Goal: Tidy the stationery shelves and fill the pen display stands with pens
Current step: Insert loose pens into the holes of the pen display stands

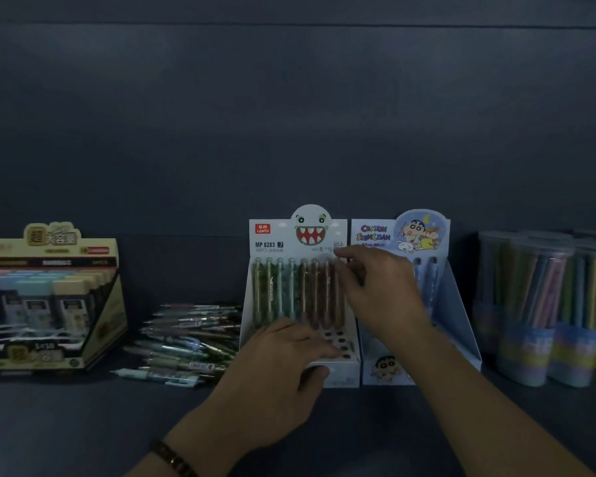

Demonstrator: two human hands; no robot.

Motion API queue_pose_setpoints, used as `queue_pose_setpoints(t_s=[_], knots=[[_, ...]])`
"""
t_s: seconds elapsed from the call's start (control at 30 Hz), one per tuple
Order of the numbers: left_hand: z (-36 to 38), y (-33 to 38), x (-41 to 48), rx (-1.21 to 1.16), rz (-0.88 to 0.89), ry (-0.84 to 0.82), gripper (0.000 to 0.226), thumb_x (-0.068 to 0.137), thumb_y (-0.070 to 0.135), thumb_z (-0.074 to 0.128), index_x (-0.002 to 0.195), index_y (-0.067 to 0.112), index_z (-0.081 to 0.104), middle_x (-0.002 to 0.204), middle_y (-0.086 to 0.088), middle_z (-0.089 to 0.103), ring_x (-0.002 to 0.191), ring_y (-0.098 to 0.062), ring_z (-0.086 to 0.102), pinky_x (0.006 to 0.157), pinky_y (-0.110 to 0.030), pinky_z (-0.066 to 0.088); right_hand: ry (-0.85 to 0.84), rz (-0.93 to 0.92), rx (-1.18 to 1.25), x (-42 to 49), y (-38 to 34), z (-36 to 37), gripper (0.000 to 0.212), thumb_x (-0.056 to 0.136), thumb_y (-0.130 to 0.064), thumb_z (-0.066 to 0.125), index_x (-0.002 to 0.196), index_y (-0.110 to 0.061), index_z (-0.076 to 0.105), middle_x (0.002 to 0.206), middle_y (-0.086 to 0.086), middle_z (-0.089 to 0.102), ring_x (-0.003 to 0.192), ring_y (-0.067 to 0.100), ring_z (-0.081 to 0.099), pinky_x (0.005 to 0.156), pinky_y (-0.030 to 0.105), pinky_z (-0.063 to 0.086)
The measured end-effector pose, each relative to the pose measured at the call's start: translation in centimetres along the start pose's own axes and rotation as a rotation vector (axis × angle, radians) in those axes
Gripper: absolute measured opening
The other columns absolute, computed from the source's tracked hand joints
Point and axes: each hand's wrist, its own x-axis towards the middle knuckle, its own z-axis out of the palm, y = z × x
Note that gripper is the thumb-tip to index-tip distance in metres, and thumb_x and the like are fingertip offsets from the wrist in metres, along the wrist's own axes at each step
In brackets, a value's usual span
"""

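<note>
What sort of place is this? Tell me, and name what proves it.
Most likely a stationery shop shelf: a white pen display stand, a Crayon Shin-chan stand beside it, a heap of loose pens, and tubs of coloured pencils.

we note a white display stand (pixel 276 235) printed with a red-mouthed, green-eyed monster face, its pens (pixel 280 290) green then brown, a pale blue stand (pixel 458 304) with cartoon figures, a cream-yellow box (pixel 21 247), pastel-banded tubs (pixel 530 346), a slate-grey shelf (pixel 83 425)
</note>
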Motion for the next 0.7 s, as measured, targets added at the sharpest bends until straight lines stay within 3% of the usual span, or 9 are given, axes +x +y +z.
queue_pose_setpoints(t_s=[0.1,0.17,0.3,0.43,0.53,0.7], knots=[[-0.2,-0.2,-0.1,-0.032,-0.001,0.025,0.03,0.1,0.041,0.061,0.128,0.042,0.069,0.119,0.027,0.063,0.113,0.004,0.048,0.101,-0.023,0.045,-0.088,0.092,-0.018,-0.1,-0.4,-0.5,0.024,0.1,-0.023,0.063,0.121,-0.024,0.076,0.08,-0.006,0.076,0.066,0.006,0.062,0.074,0.028,0.054],[-0.3,-0.3,-0.2,-0.042,-0.002,0.031,0.028,0.099,0.04,0.062,0.126,0.042,0.07,0.117,0.028,0.064,0.112,0.003,0.05,0.1,-0.021,0.045,-0.151,0.16,0.003,-0.3,-0.3,-0.6,0.027,0.1,-0.023,0.062,0.122,-0.028,0.075,0.061,-0.011,0.063,0.052,0.003,0.057,0.065,0.026,0.05],[-0.5,-0.4,-0.2,-0.09,0.004,0.045,0.025,0.098,0.035,0.066,0.122,0.039,0.074,0.113,0.027,0.066,0.111,0.003,0.053,0.099,-0.015,0.043,-0.214,0.222,0.03,-0.5,-0.3,-1.0,0.034,0.099,-0.021,0.062,0.13,-0.032,0.071,0.046,-0.007,0.051,0.046,0.004,0.055,0.061,0.025,0.05],[-1.3,-0.5,-0.2,-0.124,0.007,0.064,0.018,0.097,0.027,0.069,0.11,0.037,0.077,0.102,0.025,0.067,0.103,0.003,0.059,0.092,-0.01,0.042,-0.201,0.21,-0.004,-1.0,-1.0,-1.0,0.041,0.098,-0.021,0.06,0.137,-0.034,0.066,0.054,-0.01,0.053,0.044,0.004,0.055,0.057,0.025,0.048],[-2.9,-1.2,-0.2,-0.177,-0.002,0.125,0.019,0.095,0.019,0.073,0.104,0.035,0.077,0.099,0.025,0.067,0.098,0.001,0.064,0.086,-0.014,0.05,-0.154,0.127,0.015,-1.7,-2.8,-0.3,0.044,0.098,-0.026,0.06,0.141,-0.035,0.06,0.066,-0.015,0.055,0.063,0.01,0.061,0.071,0.036,0.059],[-7.8,-5.7,-2.2,-0.072,0.003,0.177,0.022,0.088,0.011,0.08,0.102,0.029,0.079,0.097,0.021,0.068,0.089,0.001,0.068,0.08,-0.013,0.051,-0.234,-0.063,0.02,-3.0,-7.2,1.4,0.021,0.098,-0.036,0.06,0.118,-0.032,0.067,0.089,-0.014,0.065,0.083,0.009,0.061,0.078,0.036,0.055]])
